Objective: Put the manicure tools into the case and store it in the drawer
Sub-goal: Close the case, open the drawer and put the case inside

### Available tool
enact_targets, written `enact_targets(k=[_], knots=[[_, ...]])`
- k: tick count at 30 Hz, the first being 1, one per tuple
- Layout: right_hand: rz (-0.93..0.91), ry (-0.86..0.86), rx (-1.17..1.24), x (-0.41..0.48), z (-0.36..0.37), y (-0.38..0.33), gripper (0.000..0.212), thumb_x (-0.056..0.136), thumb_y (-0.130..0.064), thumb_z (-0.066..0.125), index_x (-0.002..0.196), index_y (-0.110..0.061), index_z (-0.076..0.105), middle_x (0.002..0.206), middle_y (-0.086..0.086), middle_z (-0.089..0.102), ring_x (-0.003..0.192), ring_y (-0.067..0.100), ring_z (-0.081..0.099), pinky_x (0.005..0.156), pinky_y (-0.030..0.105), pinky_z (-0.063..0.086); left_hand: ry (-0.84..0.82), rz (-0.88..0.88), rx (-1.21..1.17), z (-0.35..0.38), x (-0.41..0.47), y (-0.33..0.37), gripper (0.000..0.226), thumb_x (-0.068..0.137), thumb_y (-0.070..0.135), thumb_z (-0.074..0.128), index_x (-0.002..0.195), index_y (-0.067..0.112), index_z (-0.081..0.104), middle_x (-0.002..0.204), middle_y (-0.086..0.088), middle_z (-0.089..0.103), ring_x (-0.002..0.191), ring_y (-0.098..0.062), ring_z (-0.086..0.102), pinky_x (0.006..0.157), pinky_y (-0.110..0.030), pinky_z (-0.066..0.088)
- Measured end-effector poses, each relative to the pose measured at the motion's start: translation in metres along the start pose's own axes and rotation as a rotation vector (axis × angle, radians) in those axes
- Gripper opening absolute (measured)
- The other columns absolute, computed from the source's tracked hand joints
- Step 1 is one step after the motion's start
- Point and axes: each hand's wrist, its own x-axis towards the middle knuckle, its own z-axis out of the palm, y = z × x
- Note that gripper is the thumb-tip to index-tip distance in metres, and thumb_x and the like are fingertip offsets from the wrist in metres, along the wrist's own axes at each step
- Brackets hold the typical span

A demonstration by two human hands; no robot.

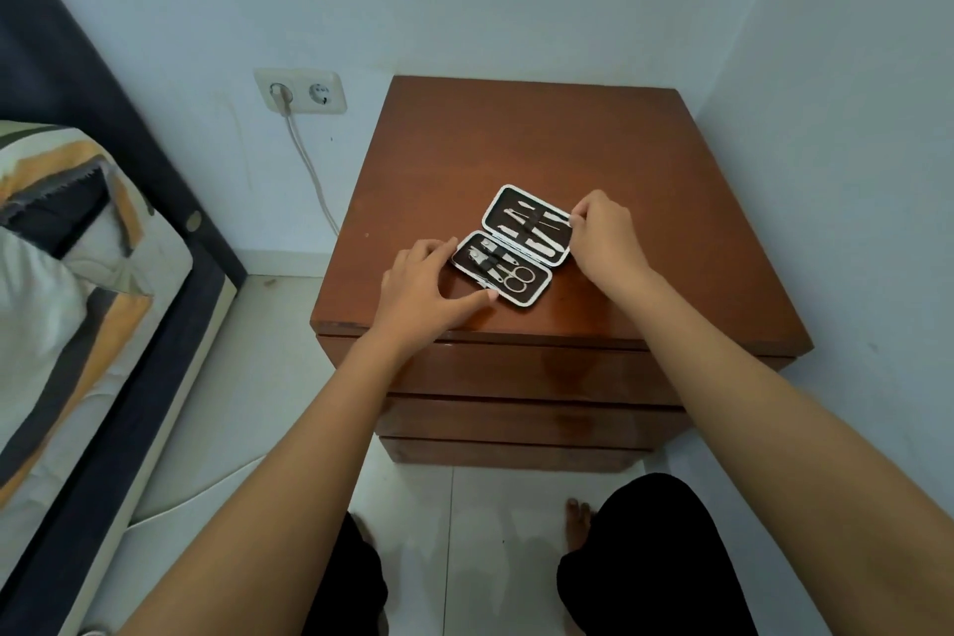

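From the head camera, a manicure case lies open and flat near the middle of a brown wooden nightstand, its two halves side by side at a slant. The nearer half holds small scissors and a nail clipper; the farther half holds several thin metal tools tucked under a strap.

The left hand rests palm down on the tabletop with fingers spread, the fingertips touching the left and front edges of the nearer half. The right hand sits at the right edge of the farther half, thumb and forefinger pressed together there; whether they pinch the case rim or a tool tip cannot be told.

Nothing else lies on the tabletop. Below it the drawer fronts are shut, three stacked bands of wood.

To the left, a wall socket carries one plug with a pale cable hanging down behind the nightstand. Further left stands a bed with a striped cover and a dark frame. At the bottom, the person's knees in dark cloth and bare toes rest on the white tiled floor.
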Motion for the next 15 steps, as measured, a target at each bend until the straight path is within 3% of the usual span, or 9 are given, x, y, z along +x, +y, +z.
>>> enact_targets(k=[3,5,10,15], knots=[[-0.181,0.065,0.087,-0.010,-0.009,-0.003,0.010,0.092,-0.007,0.044,0.093,-0.007,0.054,0.094,0.003,0.054,0.087,0.018,0.050,0.077,0.034,0.044,0.064,0.000,-0.129,0.006,-0.004,0.006,0.064,0.075,0.052,0.068,0.130,0.024,0.052,0.108,0.006,0.051,0.100,-0.014,0.051,0.094,-0.037,0.037],[-0.314,0.071,0.099,-0.017,-0.014,-0.001,0.009,0.090,-0.005,0.047,0.093,-0.008,0.055,0.095,0.003,0.056,0.088,0.015,0.050,0.078,0.030,0.044,0.108,-0.011,-0.144,0.012,-0.004,0.007,0.057,0.073,0.054,0.069,0.123,0.027,0.058,0.101,0.008,0.053,0.095,-0.013,0.053,0.090,-0.037,0.038],[-0.524,0.144,0.093,-0.045,-0.013,0.015,0.015,0.086,-0.001,0.052,0.095,-0.007,0.063,0.096,0.008,0.062,0.092,0.018,0.056,0.084,0.025,0.045,0.184,-0.028,-0.078,0.020,-0.005,0.011,0.058,0.072,0.062,0.065,0.118,0.026,0.062,0.103,0.007,0.059,0.098,-0.014,0.052,0.084,-0.034,0.034],[-0.499,0.141,0.082,-0.057,0.003,0.028,0.017,0.087,-0.002,0.054,0.099,-0.006,0.066,0.101,0.010,0.064,0.098,0.023,0.056,0.086,0.020,0.040,0.228,-0.057,-0.042,0.024,-0.003,0.013,0.066,0.072,0.063,0.065,0.125,0.025,0.057,0.104,0.009,0.063,0.099,-0.016,0.054,0.084,-0.036,0.034]])
